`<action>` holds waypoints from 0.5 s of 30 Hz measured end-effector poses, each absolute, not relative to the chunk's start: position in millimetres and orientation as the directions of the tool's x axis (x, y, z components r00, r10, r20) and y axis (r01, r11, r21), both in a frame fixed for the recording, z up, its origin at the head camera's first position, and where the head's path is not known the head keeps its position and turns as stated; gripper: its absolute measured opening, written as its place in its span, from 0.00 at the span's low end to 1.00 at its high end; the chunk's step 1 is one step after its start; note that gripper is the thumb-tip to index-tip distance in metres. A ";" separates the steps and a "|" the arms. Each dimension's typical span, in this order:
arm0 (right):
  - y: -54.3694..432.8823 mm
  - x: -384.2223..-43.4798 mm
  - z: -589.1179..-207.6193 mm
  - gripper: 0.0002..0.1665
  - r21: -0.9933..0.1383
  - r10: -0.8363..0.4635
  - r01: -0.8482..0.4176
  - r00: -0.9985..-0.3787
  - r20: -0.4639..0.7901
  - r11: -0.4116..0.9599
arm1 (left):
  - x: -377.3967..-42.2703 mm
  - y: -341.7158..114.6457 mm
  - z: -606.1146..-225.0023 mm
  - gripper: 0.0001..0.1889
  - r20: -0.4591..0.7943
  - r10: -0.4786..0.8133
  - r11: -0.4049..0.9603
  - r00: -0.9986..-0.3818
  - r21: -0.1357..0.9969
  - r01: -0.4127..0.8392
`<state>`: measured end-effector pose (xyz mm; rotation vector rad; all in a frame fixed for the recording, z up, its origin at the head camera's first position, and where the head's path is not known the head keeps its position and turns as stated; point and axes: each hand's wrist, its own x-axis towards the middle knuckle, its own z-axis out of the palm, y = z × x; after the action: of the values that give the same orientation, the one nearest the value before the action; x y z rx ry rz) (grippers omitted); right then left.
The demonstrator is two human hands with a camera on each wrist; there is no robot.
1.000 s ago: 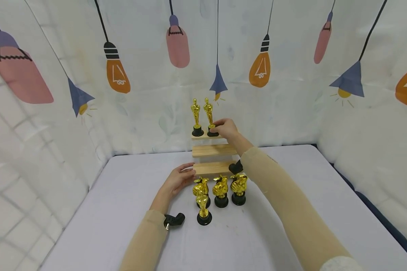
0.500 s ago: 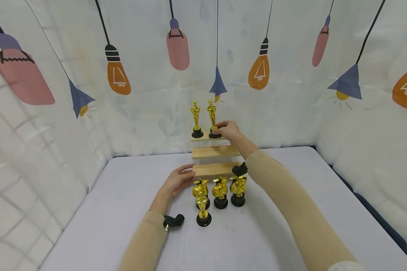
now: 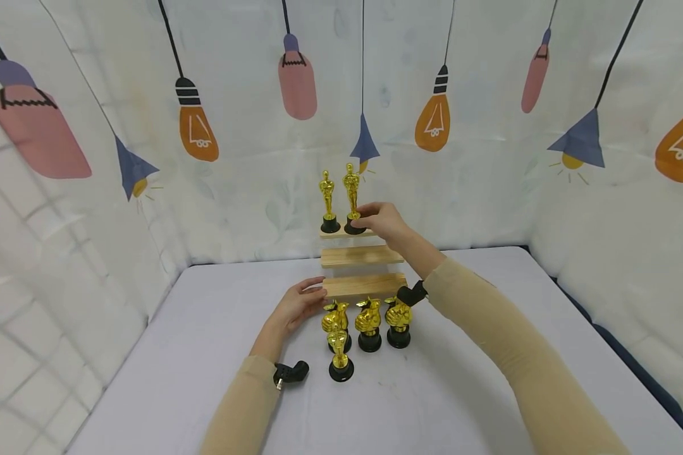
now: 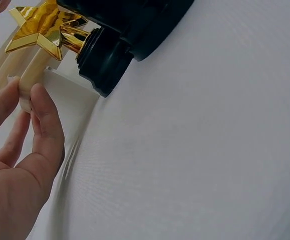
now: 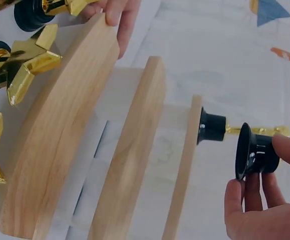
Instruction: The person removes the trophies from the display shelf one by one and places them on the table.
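Observation:
My right hand holds a gold figure trophy by its black base. In the right wrist view that base is tilted and apart from the top wooden step. A second figure trophy stands upright on the left of that step. My left hand pinches the left end of the lowest wooden step between thumb and fingers. Just in front stand three gold trophies with black bases, among them the middle trophy; the wrist views show star-shaped tops.
The middle wooden step lies between the top and lowest ones. A smaller gold trophy stands in front of the left one of the row. The white table meets a patterned cloth backdrop at the back.
The figure trophy in my right hand shifted right, then back left, and is now slightly higher. My right forearm has swung a little to the right. The left hand stays on the lowest step.

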<state>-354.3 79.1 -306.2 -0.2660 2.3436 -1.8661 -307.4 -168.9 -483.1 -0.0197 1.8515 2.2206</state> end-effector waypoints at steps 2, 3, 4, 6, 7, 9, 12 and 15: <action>80.1 -349.5 -304.8 0.29 -0.973 -0.227 -0.057 -0.974 0.005 0.223 | -307.0 -169.1 -482.7 0.28 -0.171 0.178 -0.158 -0.969 0.967 -0.200; 81.0 -347.7 -304.6 0.29 -0.973 -0.232 -0.057 -0.973 0.004 0.224 | -306.7 -169.3 -482.6 0.28 -0.173 0.174 -0.157 -0.969 0.967 -0.201; 82.1 -345.4 -304.3 0.29 -0.973 -0.234 -0.056 -0.972 0.002 0.225 | -306.5 -169.5 -482.6 0.28 -0.176 0.171 -0.155 -0.970 0.967 -0.202; 84.4 -340.9 -303.9 0.28 -0.973 -0.237 -0.057 -0.971 0.002 0.225 | -306.2 -169.6 -482.7 0.28 -0.179 0.162 -0.151 -0.971 0.967 -0.203; 85.9 -339.4 -304.1 0.28 -0.973 -0.241 -0.057 -0.971 0.002 0.222 | -306.1 -169.8 -482.7 0.28 -0.181 0.159 -0.150 -0.971 0.967 -0.205; 88.9 -336.3 -304.7 0.28 -0.973 -0.243 -0.062 -0.970 0.006 0.221 | -306.0 -169.7 -482.7 0.28 -0.185 0.155 -0.151 -0.970 0.966 -0.208; 92.6 -331.4 -305.4 0.28 -0.973 -0.247 -0.068 -0.969 0.011 0.222 | -305.9 -169.2 -482.3 0.29 -0.185 0.159 -0.151 -0.970 0.966 -0.209; 94.5 -324.1 -304.3 0.29 -0.971 -0.250 -0.072 -0.968 0.013 0.228 | -305.8 -168.8 -481.4 0.29 -0.179 0.161 -0.151 -0.970 0.967 -0.204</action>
<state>-324.1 94.5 -304.3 -0.3097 2.3440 -1.8398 -305.8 -168.8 -481.4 -0.0484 1.8707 2.2158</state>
